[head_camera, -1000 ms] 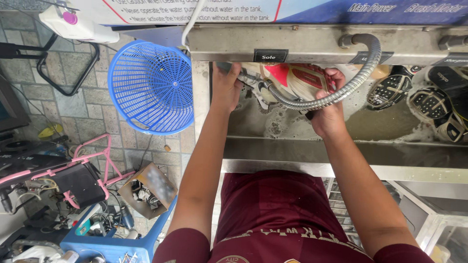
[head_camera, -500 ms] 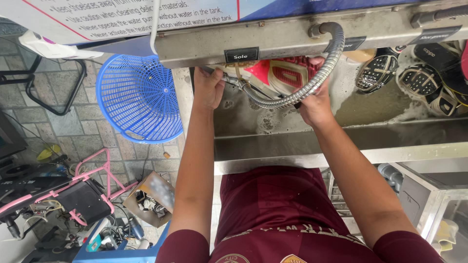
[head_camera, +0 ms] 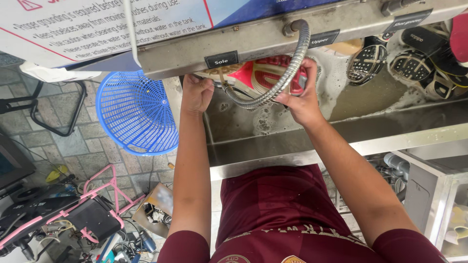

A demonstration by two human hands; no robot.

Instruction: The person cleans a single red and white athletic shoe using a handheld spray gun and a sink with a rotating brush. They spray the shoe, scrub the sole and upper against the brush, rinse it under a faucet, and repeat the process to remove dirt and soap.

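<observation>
**Two hands on a shoe over a soapy steel trough**

The person leans over a stainless-steel wash trough [head_camera: 273, 146] holding murky, foamy water. The right hand [head_camera: 303, 100] has its grip closed around the right end of a red and cream sports shoe [head_camera: 265, 73], turned sole-up just under the machine's metal front panel [head_camera: 195, 53] at the far side of the trough. The left hand [head_camera: 196, 92] is curled shut at the shoe's left end, where the flexible metal hose [head_camera: 287, 73] ends; whether its grip is on the hose tip or on the shoe itself cannot be told, as the panel's edge hides the fingers. The hose hangs from a fitting on the panel, loops down in front of the shoe and crosses just over the right hand's fingers.

Further right in the trough, well apart from the hands, lie several dark shoes [head_camera: 414, 63] soles-up in the suds. To the left of the trough, on the paved floor, stands a blue plastic basket [head_camera: 131, 112]. Nearer, at the lower left, a pink-framed folding cart [head_camera: 92, 204] lies among cables and loose clutter, with a small open cardboard box [head_camera: 158, 204] beside it. The person wears a maroon shirt [head_camera: 278, 209].
</observation>
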